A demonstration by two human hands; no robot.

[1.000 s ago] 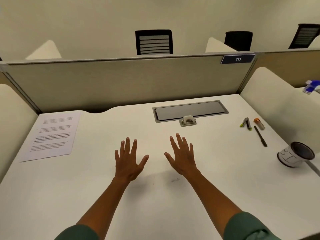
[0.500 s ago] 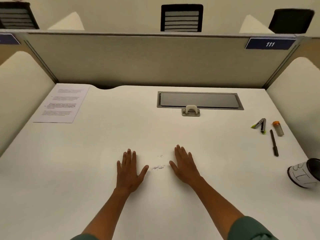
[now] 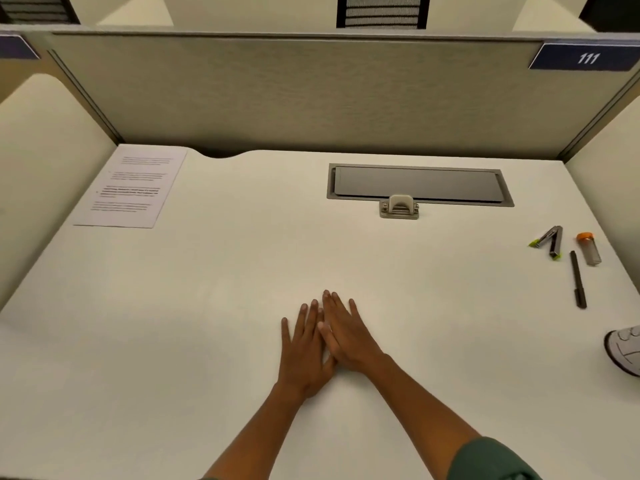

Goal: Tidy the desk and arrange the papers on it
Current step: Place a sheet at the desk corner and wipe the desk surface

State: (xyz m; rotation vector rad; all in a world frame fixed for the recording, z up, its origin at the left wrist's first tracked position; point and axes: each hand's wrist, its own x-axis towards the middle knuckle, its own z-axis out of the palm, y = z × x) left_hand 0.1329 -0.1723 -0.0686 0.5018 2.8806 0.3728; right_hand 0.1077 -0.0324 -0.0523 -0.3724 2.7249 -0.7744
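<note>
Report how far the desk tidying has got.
Done: the printed paper lies flat at the desk's far left corner. In hand: nothing; the left hand and right hand rest flat mid-desk, overlapping. Left: the staples, vial, pen and tipped cup lie loose on the right.

I sit at a white desk point(image 3: 214, 306) inside a cubicle; a grey-beige fabric partition point(image 3: 277, 95) rises along its far edge, with a dark blue sign point(image 3: 585, 57) reading 111 at its upper right; rounded cream side panels point(image 3: 45, 140) close me in to either side; a grey cable hatch point(image 3: 419, 184) is set into the desktop; beyond the partition stands a black slatted chair back point(image 3: 382, 11); the light is soft and even.
</note>
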